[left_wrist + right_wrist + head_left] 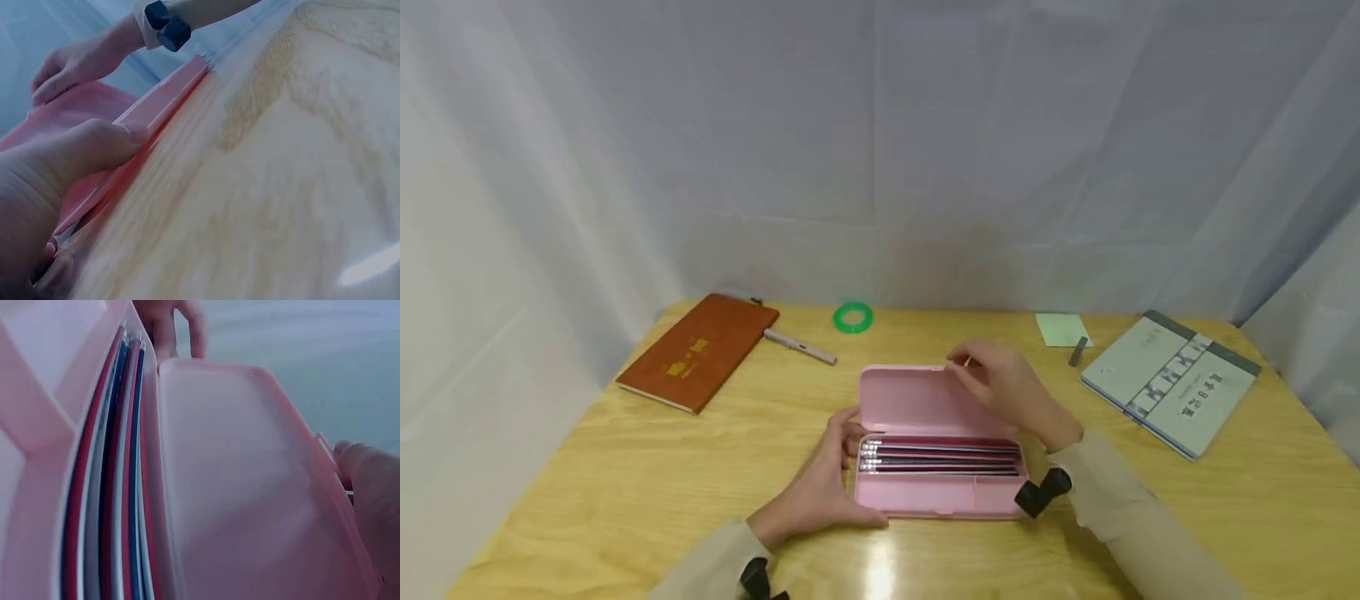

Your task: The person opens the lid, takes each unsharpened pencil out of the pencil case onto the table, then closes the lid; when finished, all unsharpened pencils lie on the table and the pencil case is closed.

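Note:
A pink pencil case stands open on the table, its lid tilted back behind the base. Several pencils lie side by side in the rear compartment, their metal-tipped ends to the left. My left hand holds the case's left end, with the thumb along the front wall and the fingers behind. At the lid's far edge, my right hand pinches the rim near the clasp. The front compartments of the base hold nothing that I can see. Some of the right fingertips are hidden behind the lid.
A brown notebook lies at the left, with a pale pen beside it. A green ring sits at the back. To the right are a pale sticky note, a small dark grey strip and a light green notebook.

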The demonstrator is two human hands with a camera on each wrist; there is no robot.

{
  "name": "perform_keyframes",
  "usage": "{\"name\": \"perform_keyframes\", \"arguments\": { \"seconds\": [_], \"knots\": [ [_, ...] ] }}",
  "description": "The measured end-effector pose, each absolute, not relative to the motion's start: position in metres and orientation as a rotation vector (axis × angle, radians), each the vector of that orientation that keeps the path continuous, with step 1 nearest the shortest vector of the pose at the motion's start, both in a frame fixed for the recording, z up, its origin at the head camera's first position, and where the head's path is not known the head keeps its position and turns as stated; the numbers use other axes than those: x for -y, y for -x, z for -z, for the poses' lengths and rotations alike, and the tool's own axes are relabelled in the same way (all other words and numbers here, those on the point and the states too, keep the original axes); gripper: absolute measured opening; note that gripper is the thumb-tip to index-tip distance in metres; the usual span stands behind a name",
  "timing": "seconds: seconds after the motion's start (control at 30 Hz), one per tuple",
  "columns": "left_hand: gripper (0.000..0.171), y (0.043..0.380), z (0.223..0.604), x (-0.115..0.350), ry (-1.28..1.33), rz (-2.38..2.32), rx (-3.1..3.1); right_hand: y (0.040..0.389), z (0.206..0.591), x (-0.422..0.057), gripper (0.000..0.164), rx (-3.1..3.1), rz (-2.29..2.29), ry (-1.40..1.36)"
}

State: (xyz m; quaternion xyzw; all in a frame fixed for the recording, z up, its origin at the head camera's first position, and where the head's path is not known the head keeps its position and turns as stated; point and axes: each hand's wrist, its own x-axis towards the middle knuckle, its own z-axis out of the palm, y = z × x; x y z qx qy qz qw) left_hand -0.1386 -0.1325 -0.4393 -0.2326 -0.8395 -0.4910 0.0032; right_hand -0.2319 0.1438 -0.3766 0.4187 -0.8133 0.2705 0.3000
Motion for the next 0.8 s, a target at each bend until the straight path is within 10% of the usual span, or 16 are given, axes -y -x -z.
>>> {"name": "perform_keyframes", "arguments": {
  "seconds": [0.37, 0.8],
  "knots": [
    [0.136, 0.139, 0.437, 0.129, 0.614, 1.469, 2.704, 0.231, 0.386, -0.153, 0.031, 2.132, -0.749, -1.07],
    [0.136, 0.139, 0.434, 0.127, 0.568, 1.47, 2.725, 0.187, 0.414, -0.159, 0.008, 2.537, -0.79, -1.257]
  ]
}}
